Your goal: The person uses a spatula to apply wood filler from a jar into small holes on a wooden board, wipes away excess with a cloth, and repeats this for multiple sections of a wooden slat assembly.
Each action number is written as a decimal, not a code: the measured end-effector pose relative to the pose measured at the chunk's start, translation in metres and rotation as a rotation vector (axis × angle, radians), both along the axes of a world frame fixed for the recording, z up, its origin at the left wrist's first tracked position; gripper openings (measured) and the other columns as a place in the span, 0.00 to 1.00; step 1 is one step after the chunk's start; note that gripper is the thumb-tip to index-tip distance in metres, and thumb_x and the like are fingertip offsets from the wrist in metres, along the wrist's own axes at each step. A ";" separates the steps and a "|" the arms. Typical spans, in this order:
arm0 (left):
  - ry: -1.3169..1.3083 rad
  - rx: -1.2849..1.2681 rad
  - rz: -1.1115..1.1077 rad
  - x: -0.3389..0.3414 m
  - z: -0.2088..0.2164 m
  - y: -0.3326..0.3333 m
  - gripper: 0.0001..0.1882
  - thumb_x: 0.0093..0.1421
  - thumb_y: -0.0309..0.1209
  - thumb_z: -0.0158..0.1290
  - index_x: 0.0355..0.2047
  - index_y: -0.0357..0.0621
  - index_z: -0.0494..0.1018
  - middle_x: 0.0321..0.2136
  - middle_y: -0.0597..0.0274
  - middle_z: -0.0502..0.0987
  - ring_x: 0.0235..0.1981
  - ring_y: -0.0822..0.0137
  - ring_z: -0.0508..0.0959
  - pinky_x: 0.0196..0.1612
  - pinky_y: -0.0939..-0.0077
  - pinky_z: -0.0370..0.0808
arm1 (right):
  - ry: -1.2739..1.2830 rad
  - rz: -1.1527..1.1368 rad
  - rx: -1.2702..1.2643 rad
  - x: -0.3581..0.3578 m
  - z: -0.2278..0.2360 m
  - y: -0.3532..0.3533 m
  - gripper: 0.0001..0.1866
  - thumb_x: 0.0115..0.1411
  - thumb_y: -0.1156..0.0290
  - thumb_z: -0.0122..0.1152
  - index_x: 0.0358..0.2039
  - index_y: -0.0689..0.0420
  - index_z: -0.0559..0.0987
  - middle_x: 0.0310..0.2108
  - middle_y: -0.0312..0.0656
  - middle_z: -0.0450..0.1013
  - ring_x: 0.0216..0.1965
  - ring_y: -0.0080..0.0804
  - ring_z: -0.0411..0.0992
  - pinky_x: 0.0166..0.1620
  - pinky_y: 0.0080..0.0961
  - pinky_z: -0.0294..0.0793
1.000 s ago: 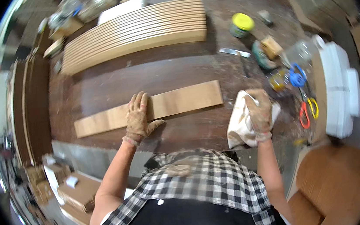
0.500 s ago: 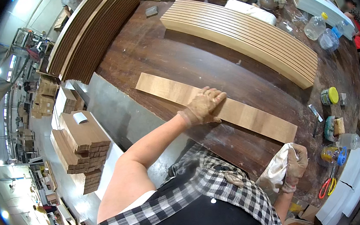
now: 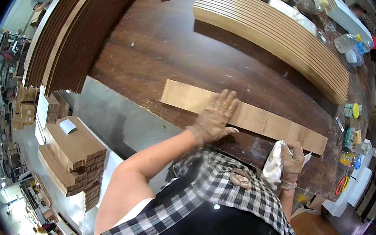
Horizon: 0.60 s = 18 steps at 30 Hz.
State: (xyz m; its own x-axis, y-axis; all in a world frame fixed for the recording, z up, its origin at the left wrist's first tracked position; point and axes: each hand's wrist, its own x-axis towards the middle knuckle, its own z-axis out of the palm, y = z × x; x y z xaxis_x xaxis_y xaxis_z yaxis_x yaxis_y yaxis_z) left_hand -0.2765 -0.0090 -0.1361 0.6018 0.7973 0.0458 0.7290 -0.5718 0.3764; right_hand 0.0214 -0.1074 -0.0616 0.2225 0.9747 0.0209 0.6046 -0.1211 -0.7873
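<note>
A light-brown wooden plank (image 3: 266,125) lies slantwise across the dark brown table (image 3: 153,52). My left hand (image 3: 217,116), in a stained thin glove, rests flat on the plank's middle with its fingers stretched out. Near the plank's right end, my right hand (image 3: 292,158), also gloved, is closed around a white cloth (image 3: 273,166). Part of the cloth hangs toward my apron, and a corner pokes out beside the plank's near edge.
A long stack of planks (image 3: 271,40) stands beyond the plank, and taller dark stacks (image 3: 70,42) are at far left. Along the right edge are a yellow-lidded jar (image 3: 352,110), clear bottles (image 3: 347,43), an orange-liquid bottle (image 3: 348,160) and scissors (image 3: 342,185). Cardboard bundles (image 3: 71,143) lie left.
The view has shifted. My left hand's fingers have straightened and spread on the plank. My right hand, with the cloth, has moved to the plank's near edge.
</note>
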 end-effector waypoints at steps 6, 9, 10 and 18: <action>0.241 0.114 0.458 -0.114 0.011 0.018 0.51 0.57 0.59 0.53 0.68 0.31 0.53 0.71 0.41 0.48 0.74 0.45 0.43 0.74 0.54 0.38 | 0.103 0.013 -0.090 -0.037 -0.014 0.008 0.04 0.57 0.80 0.64 0.33 0.62 0.80 0.32 0.42 0.76 0.35 0.31 0.74 0.42 0.25 0.72; -0.024 0.056 0.262 -0.082 0.026 0.009 0.51 0.56 0.57 0.56 0.69 0.34 0.52 0.71 0.42 0.48 0.74 0.45 0.42 0.74 0.53 0.38 | 0.031 0.120 -0.104 -0.050 -0.003 0.020 0.04 0.57 0.79 0.64 0.34 0.62 0.80 0.33 0.41 0.76 0.36 0.29 0.74 0.42 0.25 0.72; -0.085 -0.103 0.144 -0.055 0.032 0.008 0.52 0.56 0.57 0.57 0.70 0.35 0.52 0.72 0.43 0.48 0.74 0.45 0.42 0.74 0.52 0.38 | 0.050 0.128 -0.118 -0.052 -0.001 0.021 0.04 0.57 0.79 0.64 0.34 0.62 0.80 0.33 0.41 0.76 0.36 0.29 0.74 0.42 0.25 0.72; -0.027 -0.055 -0.105 0.024 0.006 0.014 0.44 0.58 0.57 0.54 0.66 0.39 0.60 0.68 0.48 0.59 0.70 0.47 0.56 0.71 0.49 0.48 | -0.030 0.013 -0.068 -0.030 0.019 0.024 0.05 0.59 0.77 0.63 0.35 0.63 0.80 0.33 0.42 0.76 0.35 0.32 0.74 0.42 0.26 0.72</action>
